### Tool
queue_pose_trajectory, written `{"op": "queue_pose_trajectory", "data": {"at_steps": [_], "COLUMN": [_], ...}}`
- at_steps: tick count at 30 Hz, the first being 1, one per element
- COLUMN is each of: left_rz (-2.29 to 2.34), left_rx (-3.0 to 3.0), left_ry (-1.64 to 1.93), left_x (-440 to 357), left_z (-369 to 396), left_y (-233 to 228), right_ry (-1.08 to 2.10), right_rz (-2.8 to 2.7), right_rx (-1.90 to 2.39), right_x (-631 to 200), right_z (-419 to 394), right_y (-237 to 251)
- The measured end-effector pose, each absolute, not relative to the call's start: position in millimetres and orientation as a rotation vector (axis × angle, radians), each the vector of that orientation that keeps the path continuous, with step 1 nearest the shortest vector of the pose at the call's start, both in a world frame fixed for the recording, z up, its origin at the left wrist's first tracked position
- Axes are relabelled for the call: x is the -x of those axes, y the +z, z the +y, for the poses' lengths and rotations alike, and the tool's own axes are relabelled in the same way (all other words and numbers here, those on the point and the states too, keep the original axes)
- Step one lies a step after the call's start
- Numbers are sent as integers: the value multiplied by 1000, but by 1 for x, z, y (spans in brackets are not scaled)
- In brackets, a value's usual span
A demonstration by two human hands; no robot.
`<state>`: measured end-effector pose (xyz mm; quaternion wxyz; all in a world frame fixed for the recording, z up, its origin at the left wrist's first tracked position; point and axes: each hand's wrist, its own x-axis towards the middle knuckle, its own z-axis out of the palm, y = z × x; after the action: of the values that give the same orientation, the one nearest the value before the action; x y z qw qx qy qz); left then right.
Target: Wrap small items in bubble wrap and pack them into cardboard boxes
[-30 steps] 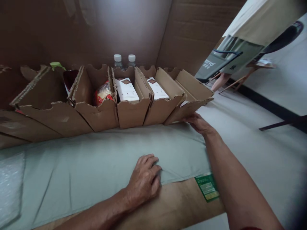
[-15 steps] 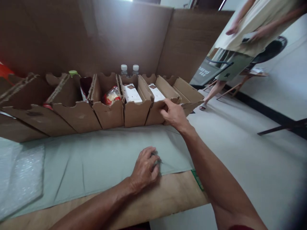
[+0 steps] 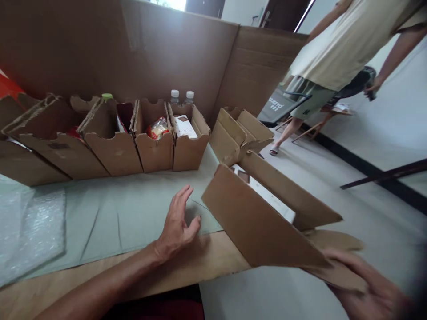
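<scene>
My right hand (image 3: 370,284) grips the near end of a cardboard bin (image 3: 263,231), partly hidden behind its flap. The bin is tilted over the table's right end, and a white box (image 3: 270,198) with brown marks lies inside. My left hand (image 3: 180,220) hovers over the cloth to the left of this bin, fingers apart and holding nothing. Beyond the hands stands a row of similar bins; one bin (image 3: 190,153) has another white box (image 3: 185,127), and the bin (image 3: 153,153) beside it holds a red-and-clear packet (image 3: 159,129).
Two white-capped bottles (image 3: 182,96) stand behind the row. Two cardboard bins (image 3: 238,133) sit apart at the right. Bubble wrap (image 3: 36,231) lies on the green cloth (image 3: 133,195). A tall cardboard panel (image 3: 180,49) backs the table. A person (image 3: 336,58) stands at the right.
My right hand has pulled the bin with the white box out of the row, toward me and right, leaving a gap. My left hand has shifted left and opened. The person's arms have moved.
</scene>
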<state>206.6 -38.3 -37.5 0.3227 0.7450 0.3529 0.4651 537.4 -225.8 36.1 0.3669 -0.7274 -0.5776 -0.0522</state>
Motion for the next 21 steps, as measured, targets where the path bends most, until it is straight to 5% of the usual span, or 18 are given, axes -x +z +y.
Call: {"op": "queue_pose_trajectory", "data": {"at_steps": [7, 21], "left_rz": [652, 1200], "left_rx": [-1755, -1508], "left_ry": [925, 1446], "left_x": [-250, -120], "left_z": [-47, -15], "left_y": [-12, -24], "right_ry": [193, 558], "right_rz": [-796, -1530], "right_rx": [2000, 1493], "right_x": [-540, -406], "right_z": [-274, -40], "right_y": [-35, 5]}}
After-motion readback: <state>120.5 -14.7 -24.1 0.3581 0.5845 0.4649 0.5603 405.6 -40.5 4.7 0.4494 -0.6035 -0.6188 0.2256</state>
